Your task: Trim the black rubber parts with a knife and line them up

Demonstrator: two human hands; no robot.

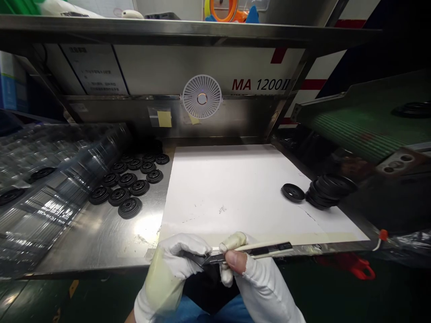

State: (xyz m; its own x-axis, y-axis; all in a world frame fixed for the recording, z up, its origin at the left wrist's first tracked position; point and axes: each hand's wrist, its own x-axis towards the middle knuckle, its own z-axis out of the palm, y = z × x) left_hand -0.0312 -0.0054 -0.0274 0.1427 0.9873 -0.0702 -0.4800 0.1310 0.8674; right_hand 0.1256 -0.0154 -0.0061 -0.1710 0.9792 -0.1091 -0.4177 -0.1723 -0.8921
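Slim flat cutter gripped by white-gloved left hand and right hand

Factory workstation: steel bench, MA 1200II machine, rowed black discs, conveyor.

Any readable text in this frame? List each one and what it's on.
"MA 1200II": red and dark print on the white machine panel behind the bench; anything after it is hidden by a strut.
Posted sheet, upper left: printed lines, too blurred to read.
Dark strip on the cutter held by the left hand and right hand: marks too small to read.
Yellow note: no writing visible.
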